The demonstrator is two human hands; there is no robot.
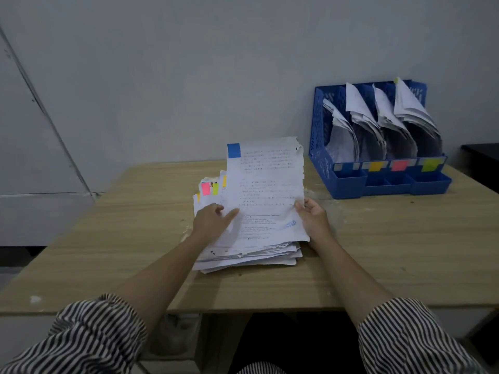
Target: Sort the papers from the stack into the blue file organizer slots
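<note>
Left hand (213,220): fingers mostly straight, resting on the stack (243,255) and touching the lower left edge of the lifted sheet (266,190). Looks like pressing and steadying, not a grip.

Stack sits mid-counter (121,225), edges ragged and fanned. Pink and yellow-green tabs (209,188) stick out at its far left corner.

Lifted sheet is tilted up off the stack, far edge raised, blue tab (233,150) on its top left corner. Top right corner is torn.

Right hand (313,217): pinches the sheet's right edge, thumb on the face, fingers curled behind.

Blue file organizer (324,168) is at the far right of the counter against the wall, well apart from the stack. Four slots, all already holding curled papers. Front labels left to right: blue (346,166), yellow (375,166), pink (399,165), green (430,164).

Step in hand, my read: top sheet picked, tab being checked. Blue tab → leftmost slot, most likely.

Doing it well:
- keep left hand flat on the stack so only one sheet comes away
- check nothing clings underneath before lifting clear
- sheet is limp and torn; carry it upright, support the lower edge, don't drag it
- feed bottom edge first, in front of the curled papers, or it'll buckle on them
- watch the divider so it doesn't slip into the yellow slot
</note>
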